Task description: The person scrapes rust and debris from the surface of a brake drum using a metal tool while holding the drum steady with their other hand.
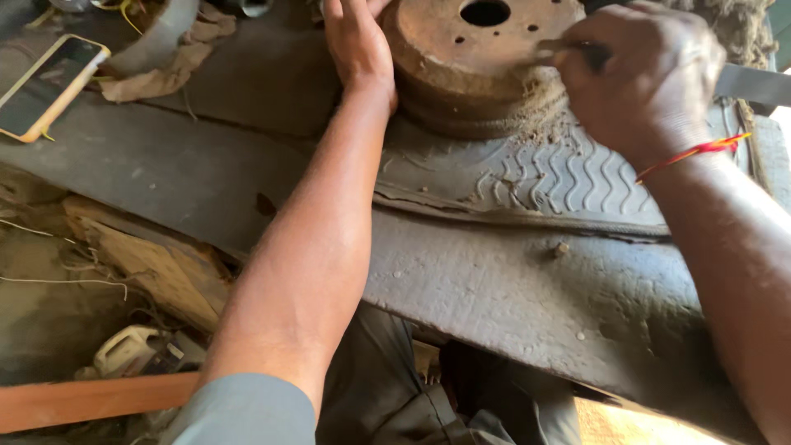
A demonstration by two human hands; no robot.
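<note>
Rusty brake drum (474, 62): round, brown, with 1 large centre hole and several small holes, at top centre of the frame, resting on a grey rubber mat (527, 177) with a wavy tread pattern. Left hand (356, 45): flat and open, palm pressed against the drum's left side, gripping nothing. Right hand (647, 78): upper right, fingers curled shut around a metal scraping tool (754, 82), its tip touching the drum's right rim. Rust dust lies on the mat just below that rim. Red thread bracelet (696, 150): on the right wrist. Dark workbench (511, 288): beneath the mat. Smartphone (48, 85): upper left, face up on the bench, well apart from the drum.
</note>
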